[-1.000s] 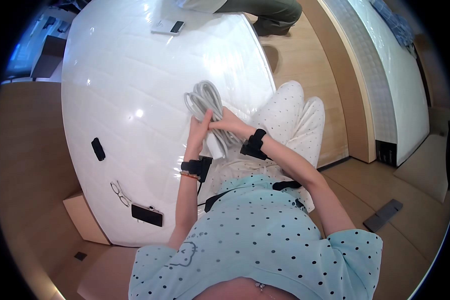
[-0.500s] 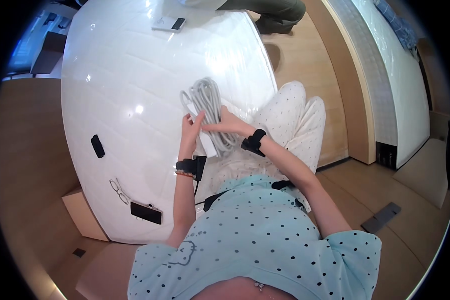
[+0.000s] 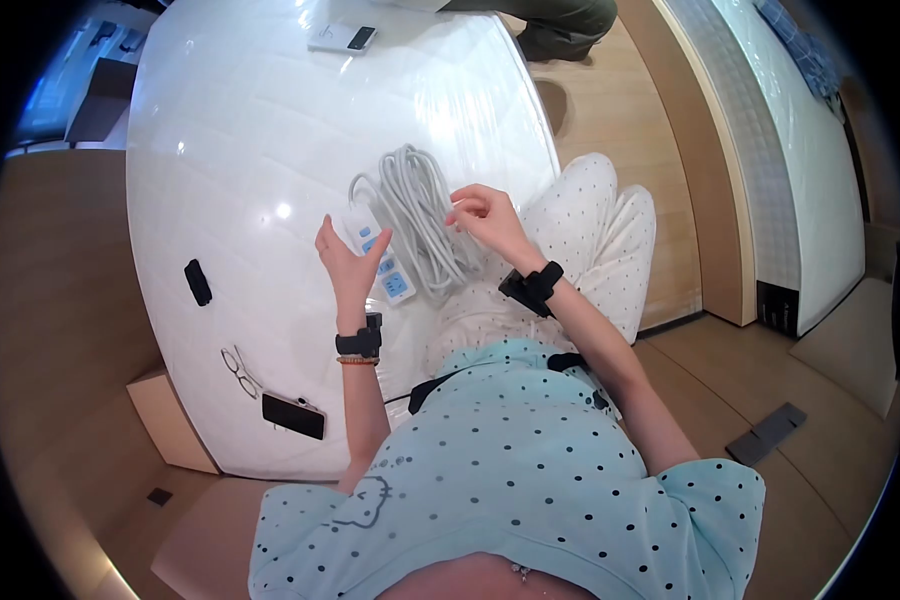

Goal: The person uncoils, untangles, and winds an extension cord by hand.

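Observation:
A white power strip (image 3: 396, 287) with blue sockets lies face up on the plastic-covered mattress (image 3: 260, 130). Its grey cable (image 3: 418, 205) is bundled in long loops right beside it. My left hand (image 3: 350, 268) is open at the strip's left edge, thumb and fingers spread, and partly covers some sockets; whether it touches the strip I cannot tell. To the right of the cable loops, my right hand (image 3: 492, 222) is raised with loosely bent fingers apart and nothing in them. Both wrists wear black bands.
A phone (image 3: 294, 415), glasses (image 3: 239, 372) and a small black object (image 3: 198, 283) lie on the mattress to the left. Farther back is a white device with a dark display (image 3: 362, 38). Another person's leg (image 3: 570, 25) is at the top. A second wrapped mattress (image 3: 800, 180) stands right.
Both hands have let go of the power strip and cable bundle and moved apart, left hand leftward, right hand rightward. The strip now shows its socket face.

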`<state>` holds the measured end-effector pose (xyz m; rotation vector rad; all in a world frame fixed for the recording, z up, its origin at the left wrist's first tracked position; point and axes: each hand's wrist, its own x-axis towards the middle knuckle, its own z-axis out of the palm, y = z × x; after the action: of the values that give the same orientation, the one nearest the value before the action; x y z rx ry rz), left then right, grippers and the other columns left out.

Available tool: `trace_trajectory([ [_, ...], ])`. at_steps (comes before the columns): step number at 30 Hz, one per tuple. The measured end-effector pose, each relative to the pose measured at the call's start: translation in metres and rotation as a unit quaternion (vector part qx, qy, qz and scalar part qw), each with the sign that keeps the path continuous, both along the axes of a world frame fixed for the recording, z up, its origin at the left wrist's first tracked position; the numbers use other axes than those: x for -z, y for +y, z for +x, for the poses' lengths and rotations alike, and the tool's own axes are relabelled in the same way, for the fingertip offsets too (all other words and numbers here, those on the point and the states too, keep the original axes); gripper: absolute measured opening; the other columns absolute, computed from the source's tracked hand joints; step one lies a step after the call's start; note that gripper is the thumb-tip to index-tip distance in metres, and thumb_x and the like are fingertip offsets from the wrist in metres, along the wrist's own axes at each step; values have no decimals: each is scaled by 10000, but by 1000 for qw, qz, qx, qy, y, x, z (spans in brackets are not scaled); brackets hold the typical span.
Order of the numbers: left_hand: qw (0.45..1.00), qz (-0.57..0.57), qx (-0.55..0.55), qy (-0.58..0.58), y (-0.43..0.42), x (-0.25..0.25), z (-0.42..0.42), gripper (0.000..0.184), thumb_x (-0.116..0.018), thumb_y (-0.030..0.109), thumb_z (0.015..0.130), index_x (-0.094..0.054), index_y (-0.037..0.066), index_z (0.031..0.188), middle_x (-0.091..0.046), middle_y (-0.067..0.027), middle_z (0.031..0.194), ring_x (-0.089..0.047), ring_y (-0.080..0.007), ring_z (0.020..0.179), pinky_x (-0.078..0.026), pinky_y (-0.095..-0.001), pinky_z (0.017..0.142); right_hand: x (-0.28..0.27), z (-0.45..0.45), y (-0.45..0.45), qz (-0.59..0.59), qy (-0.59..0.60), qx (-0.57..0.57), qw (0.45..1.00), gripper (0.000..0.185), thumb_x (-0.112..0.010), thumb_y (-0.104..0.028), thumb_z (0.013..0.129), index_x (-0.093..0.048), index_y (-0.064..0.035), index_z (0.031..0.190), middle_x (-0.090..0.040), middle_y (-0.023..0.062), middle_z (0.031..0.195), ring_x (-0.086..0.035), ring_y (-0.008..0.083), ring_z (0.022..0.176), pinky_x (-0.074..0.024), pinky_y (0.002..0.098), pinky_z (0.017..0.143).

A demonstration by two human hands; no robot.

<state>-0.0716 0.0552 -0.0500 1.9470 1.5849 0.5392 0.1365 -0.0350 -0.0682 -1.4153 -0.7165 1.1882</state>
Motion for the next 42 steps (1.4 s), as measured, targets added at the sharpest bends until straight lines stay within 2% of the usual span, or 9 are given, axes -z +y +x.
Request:
trace_trajectory([
  [4, 989, 26, 75, -125, -15, -26, 31, 811, -787, 306, 676, -374, -44, 1281, -370, -220, 1303, -380, -334, 1202, -351, -411, 980, -21, -2, -4, 71, 15, 25, 997, 199, -585, -20, 766, -565, 25, 958, -677, 96, 762, -648, 129, 721, -497, 235, 663],
  [11, 962, 82, 258, 22, -44, -9, 62, 700, -762, 241, 653, -441, 34, 1239, -327, -217, 1357, -341, -383, 1238, -317, -433, 1001, -12, 9, -13, 37, -99, 91, 990, 248, -586, -22, 753, -559, 20, 997, -656, 100, 835, -617, 146, 757, -483, 267, 659],
  [16, 970, 56, 237, 11, -48, 15, 57, 762, -722, 266, 666, -364, 24, 1293, -262, -202, 1415, -278, -363, 1292, -243, -499, 1022, 19, 18, -24, 37, -380, 218, 898, 291, -567, -8, 714, -583, 7, 1004, -618, 133, 942, -594, 233, 841, -484, 314, 707],
  [22, 975, 53, 199, 79, -47, -3, 48, 725, -670, 153, 623, -377, -20, 1263, -300, -192, 1397, -309, -366, 1270, -247, -444, 1041, 5, 20, -17, 4, -187, -21, 982, 190, -545, 12, 705, -615, -19, 879, -561, 131, 904, -572, 284, 788, -475, 348, 728],
  [26, 984, 79, 161, -17, -40, -8, 26, 664, -647, 101, 597, -421, -21, 1210, -364, -180, 1361, -350, -361, 1242, -294, -430, 1013, -12, -13, -2, 125, -359, 38, 924, 173, -533, 27, 723, -605, -3, 878, -549, 120, 815, -575, 256, 711, -470, 323, 651],
  [32, 975, 213, 39, 49, -51, 2, -13, 469, -666, 90, 571, -583, 31, 1029, -492, -144, 1217, -467, -325, 1107, -392, -402, 914, 7, -31, 4, -7, -422, -162, 892, 186, -590, -154, 754, -597, 3, 854, -563, 178, 856, -578, 355, 799, -471, 423, 701],
  [35, 981, 188, 22, 46, -47, 10, -30, 382, -668, 124, 597, -605, 70, 970, -548, -104, 1065, -540, -255, 930, -428, -382, 812, -3, -23, 1, -100, -427, -181, 880, 237, -608, -217, 752, -606, 10, 818, -586, 198, 865, -589, 363, 811, -475, 437, 708],
  [38, 996, -23, -45, -78, -46, 5, -21, 362, -672, 113, 611, -594, 57, 961, -576, -84, 941, -577, -199, 715, -468, -328, 666, 19, -21, -1, -13, -418, -104, 902, 262, -613, -244, 744, -617, 16, 778, -606, 200, 842, -603, 350, 786, -480, 429, 683],
  [42, 995, -12, -33, -91, -43, 10, -17, 304, -678, 118, 662, -586, 52, 943, -582, -78, 905, -555, -175, 555, -467, -298, 576, -13, -39, 9, -3, -267, -149, 952, 347, -669, -328, 699, -607, 13, 717, -593, 172, 711, -588, 323, 671, -462, 400, 605],
])
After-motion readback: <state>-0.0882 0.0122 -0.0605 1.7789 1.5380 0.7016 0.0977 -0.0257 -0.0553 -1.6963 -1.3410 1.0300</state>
